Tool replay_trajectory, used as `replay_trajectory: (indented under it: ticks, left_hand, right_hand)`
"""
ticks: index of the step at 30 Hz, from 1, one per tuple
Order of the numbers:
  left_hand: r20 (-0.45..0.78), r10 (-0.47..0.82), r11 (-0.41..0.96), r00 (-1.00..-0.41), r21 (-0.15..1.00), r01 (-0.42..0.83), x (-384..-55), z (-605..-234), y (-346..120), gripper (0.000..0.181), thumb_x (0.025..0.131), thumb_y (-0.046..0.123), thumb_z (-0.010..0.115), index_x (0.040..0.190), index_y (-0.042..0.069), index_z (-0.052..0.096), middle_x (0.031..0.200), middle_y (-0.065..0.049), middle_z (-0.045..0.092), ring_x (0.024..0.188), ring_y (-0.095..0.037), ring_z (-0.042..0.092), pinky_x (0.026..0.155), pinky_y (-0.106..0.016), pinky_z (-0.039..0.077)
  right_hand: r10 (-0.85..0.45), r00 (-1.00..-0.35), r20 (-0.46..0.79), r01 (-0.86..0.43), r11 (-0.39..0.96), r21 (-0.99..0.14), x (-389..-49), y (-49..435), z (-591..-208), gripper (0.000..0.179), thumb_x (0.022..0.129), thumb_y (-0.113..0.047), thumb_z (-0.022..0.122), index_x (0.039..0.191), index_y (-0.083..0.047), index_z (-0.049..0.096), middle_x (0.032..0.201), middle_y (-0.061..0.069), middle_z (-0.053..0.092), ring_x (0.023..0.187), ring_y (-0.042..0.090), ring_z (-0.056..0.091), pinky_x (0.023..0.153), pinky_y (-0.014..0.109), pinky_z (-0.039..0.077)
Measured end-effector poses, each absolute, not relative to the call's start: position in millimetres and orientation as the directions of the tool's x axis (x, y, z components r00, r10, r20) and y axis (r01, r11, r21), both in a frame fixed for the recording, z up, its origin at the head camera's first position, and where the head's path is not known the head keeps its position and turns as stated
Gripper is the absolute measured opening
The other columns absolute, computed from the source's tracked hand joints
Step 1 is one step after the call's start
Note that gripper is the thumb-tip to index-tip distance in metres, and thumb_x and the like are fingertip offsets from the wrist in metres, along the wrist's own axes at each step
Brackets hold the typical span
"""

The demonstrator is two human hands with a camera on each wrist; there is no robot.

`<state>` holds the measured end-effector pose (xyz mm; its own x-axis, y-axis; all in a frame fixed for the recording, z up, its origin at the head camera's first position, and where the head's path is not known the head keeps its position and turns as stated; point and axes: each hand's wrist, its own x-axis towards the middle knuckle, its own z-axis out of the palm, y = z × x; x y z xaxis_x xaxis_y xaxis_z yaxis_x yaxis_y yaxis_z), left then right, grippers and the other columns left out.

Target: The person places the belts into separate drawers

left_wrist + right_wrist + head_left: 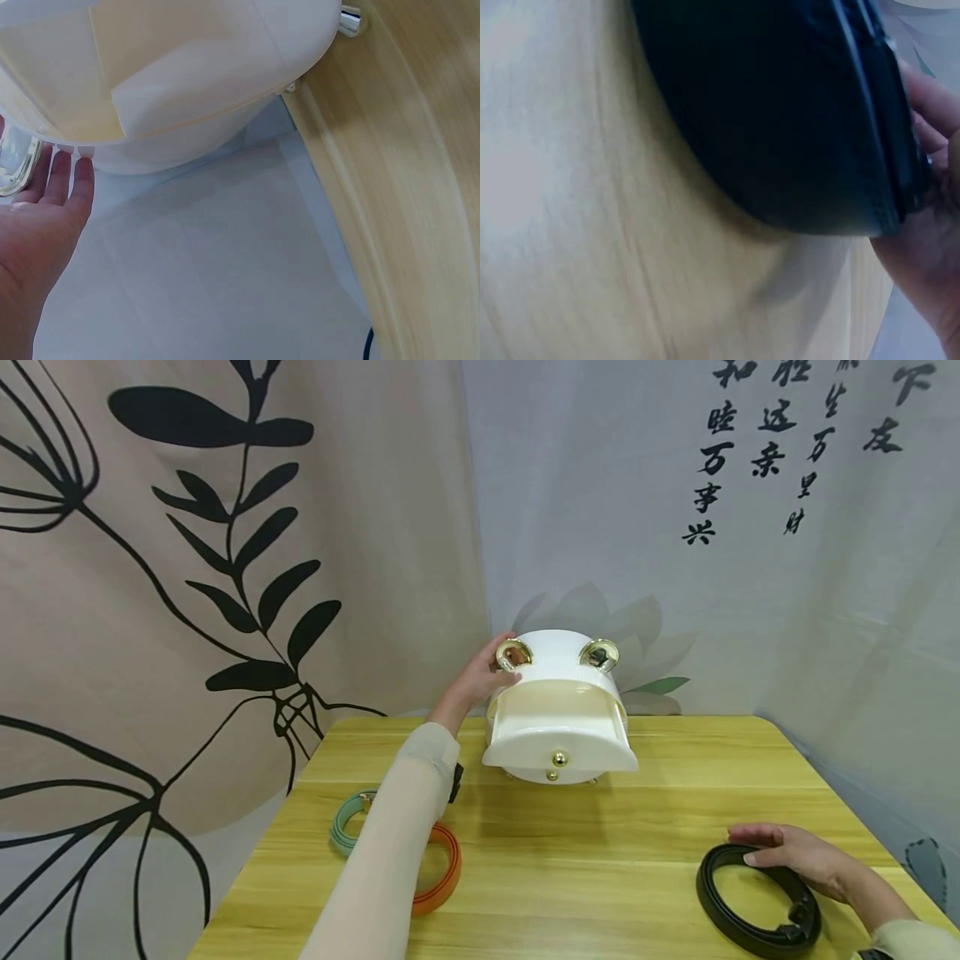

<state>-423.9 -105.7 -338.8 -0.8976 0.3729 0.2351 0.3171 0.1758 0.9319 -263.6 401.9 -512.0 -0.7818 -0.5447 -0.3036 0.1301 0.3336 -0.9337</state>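
A white box shaped like a frog's head (555, 652), with two gold ring eyes, stands at the back middle of the table. Its drawer (558, 747) is pulled out, with a gold knob on the front. My left hand (480, 672) holds the box's left side by one gold eye, thumb in front and fingers behind. In the left wrist view those fingers (79, 191) reach up to the box's edge. At the right front, my right hand (802, 860) grips a coiled black belt (708, 889), thumb over the coil's inner edge. The belt (765, 120) fills much of the right wrist view.
A green coiled belt (341, 827) and an orange coiled belt (450, 881) lie on the left of the wooden table (585, 877), partly behind my left forearm. Behind the table hangs a printed curtain (405, 527).
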Motion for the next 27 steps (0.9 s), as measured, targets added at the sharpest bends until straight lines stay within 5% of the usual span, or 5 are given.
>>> replay_trajectory:
  ticks: [3,10,21,27]
  left_hand:
    - [0.232,0.361,0.185,-0.903,0.932,0.313,-425,-339,-105,0.077,0.090,-0.011,0.063,0.155,0.015,0.030,0.139,-0.026,0.050,0.126,-0.032,0.051,0.102,-0.036,0.044]
    - [0.233,0.364,0.201,-0.902,0.926,0.321,-424,-338,-106,0.077,0.091,-0.010,0.063,0.155,0.016,0.030,0.138,-0.023,0.050,0.127,-0.033,0.050,0.103,-0.037,0.043]
    - [0.229,0.374,0.201,-0.898,0.926,0.320,-425,-338,-106,0.077,0.091,-0.010,0.063,0.155,0.016,0.030,0.139,-0.025,0.049,0.126,-0.034,0.050,0.101,-0.037,0.044]
    - [0.231,0.371,0.193,-0.899,0.928,0.318,-426,-339,-106,0.077,0.091,-0.010,0.063,0.155,0.016,0.030,0.137,-0.023,0.050,0.125,-0.032,0.051,0.098,-0.034,0.045]
  right_hand:
    - [-0.485,-0.816,-0.316,0.100,0.419,-0.902,-261,398,-510,0.055,0.101,-0.013,0.057,0.140,0.019,0.037,0.140,0.031,0.047,0.106,-0.001,0.054,0.086,0.028,0.051]
    - [-0.373,-0.864,-0.337,0.093,0.540,-0.837,-260,390,-504,0.053,0.100,-0.021,0.060,0.135,0.016,0.047,0.135,0.033,0.050,0.121,0.049,0.048,0.092,0.051,0.048]
    - [-0.264,-0.917,-0.300,0.113,0.548,-0.829,-261,383,-508,0.053,0.098,-0.027,0.063,0.133,0.011,0.054,0.134,0.031,0.052,0.118,0.042,0.054,0.088,0.044,0.051]
    - [-0.176,-0.949,-0.260,0.110,0.587,-0.802,-264,372,-507,0.056,0.097,-0.032,0.064,0.134,0.009,0.054,0.133,0.029,0.055,0.123,0.048,0.048,0.093,0.053,0.046]
